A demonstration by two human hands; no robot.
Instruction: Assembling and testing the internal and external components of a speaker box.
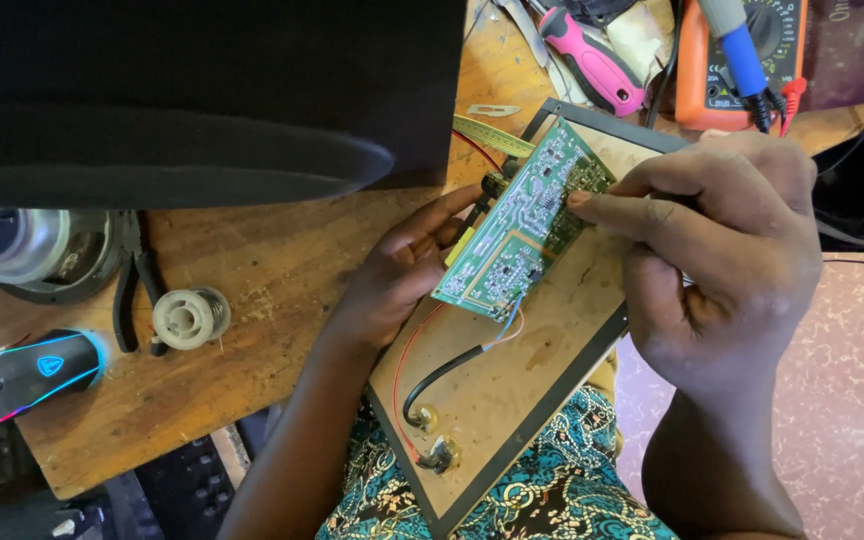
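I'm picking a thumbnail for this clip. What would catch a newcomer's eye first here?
First, the green circuit board at the centre, held tilted above a dark-framed brown panel by the left hand while the right hand touches its upper edge. Next, the pink-handled screwdriver and orange multimeter at the top right. At far left, a glowing computer mouse lies on the wooden bench.

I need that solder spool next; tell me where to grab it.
Take the solder spool by its round rim, from above. It lies flat on the wooden table, hub hole up; pliers crowd its left side, so set the fingers front and back.
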